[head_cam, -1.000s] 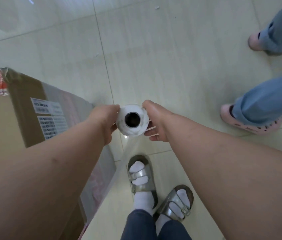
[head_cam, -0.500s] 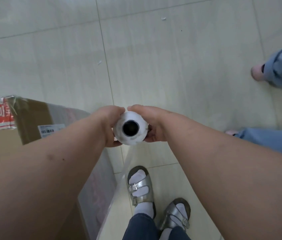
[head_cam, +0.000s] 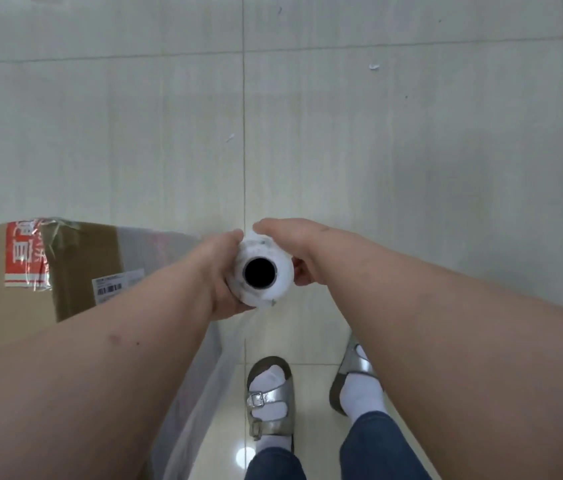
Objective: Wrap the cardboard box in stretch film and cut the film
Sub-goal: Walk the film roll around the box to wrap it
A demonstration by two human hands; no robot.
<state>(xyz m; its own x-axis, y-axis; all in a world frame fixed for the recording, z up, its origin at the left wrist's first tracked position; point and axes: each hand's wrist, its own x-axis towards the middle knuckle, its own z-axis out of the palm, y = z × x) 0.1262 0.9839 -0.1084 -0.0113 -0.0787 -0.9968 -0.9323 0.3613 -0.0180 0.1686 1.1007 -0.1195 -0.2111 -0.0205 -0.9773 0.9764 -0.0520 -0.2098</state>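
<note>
Tiled floor [head_cam: 411, 168] under cardboard box [head_cam: 76, 258].

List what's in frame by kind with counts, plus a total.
Cardboard box: 1
Stretch film roll: 1, held between the left hand and the right hand
Hands: 2
Silver sandals: 2, one and the other
Paper scraps on the floor: 2, one and one
Total: 8
</note>
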